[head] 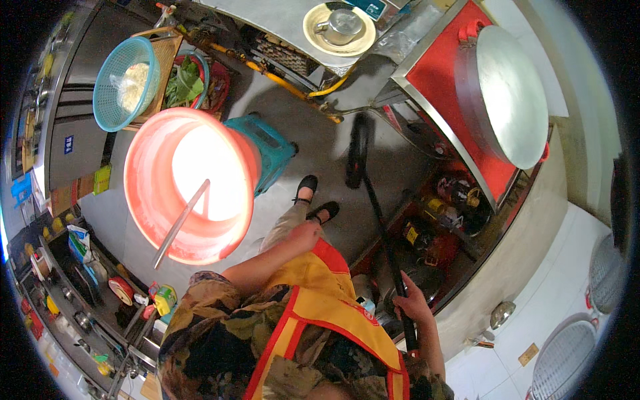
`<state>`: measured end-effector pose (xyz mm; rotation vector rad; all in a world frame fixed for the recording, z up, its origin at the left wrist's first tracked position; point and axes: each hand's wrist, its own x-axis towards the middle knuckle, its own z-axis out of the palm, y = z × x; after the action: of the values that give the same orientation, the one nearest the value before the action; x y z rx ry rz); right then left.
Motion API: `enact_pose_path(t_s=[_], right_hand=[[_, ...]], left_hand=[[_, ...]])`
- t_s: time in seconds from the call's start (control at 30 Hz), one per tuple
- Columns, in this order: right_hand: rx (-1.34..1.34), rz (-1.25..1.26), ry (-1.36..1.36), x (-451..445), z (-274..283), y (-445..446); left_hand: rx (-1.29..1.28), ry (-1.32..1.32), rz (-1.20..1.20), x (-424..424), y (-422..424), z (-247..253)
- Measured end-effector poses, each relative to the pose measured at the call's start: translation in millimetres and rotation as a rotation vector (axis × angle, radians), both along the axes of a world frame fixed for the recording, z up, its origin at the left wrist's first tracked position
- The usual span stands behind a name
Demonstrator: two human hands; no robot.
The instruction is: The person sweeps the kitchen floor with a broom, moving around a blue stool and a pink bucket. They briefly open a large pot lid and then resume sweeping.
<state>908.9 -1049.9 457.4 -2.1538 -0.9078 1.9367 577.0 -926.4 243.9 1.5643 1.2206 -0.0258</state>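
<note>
My right hand (414, 301) is closed around the black handle of a long-handled floor broom or brush (377, 210). Its dark, blurred head (359, 150) is over the grey floor, beyond my feet. My left hand (307, 236) rests at the red-edged corner of my yellow apron (312, 272); its fingers are partly hidden, and whether they grip the cloth is unclear. Left of my feet stands a large pink plastic tub (137, 200), brightly lit inside, with a long pale rod (182, 222) leaning over its rim. A teal plastic stool or crate (267, 150) is partly behind the tub.
A big metal-lidded pot (517, 100) sits on a red-topped stand at the right, above low shelves of bottles (417, 232). Yellow pipe (280, 82) runs along the far counter. A blue basket (102, 90) and greens (185, 85) are at the upper left.
</note>
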Motion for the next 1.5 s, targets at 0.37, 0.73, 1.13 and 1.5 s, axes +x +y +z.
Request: enact_pose_path(t_s=[0.37,0.73,1.13,1.5], right_hand=[[0.15,-0.487,0.296,-46,-1,210],[0.243,-1.108,0.817,-72,-213,341],[-0.175,-0.623,0.341,-22,-122,240],[0.194,-0.603,0.339,-88,-122,267]], left_hand=[[-0.009,0.01,-0.015,5,23,21],[-0.146,0.018,-0.018,-18,-2,1],[-0.092,-0.007,0.006,-10,-9,1],[0.013,-0.117,0.18,14,17,-9]])
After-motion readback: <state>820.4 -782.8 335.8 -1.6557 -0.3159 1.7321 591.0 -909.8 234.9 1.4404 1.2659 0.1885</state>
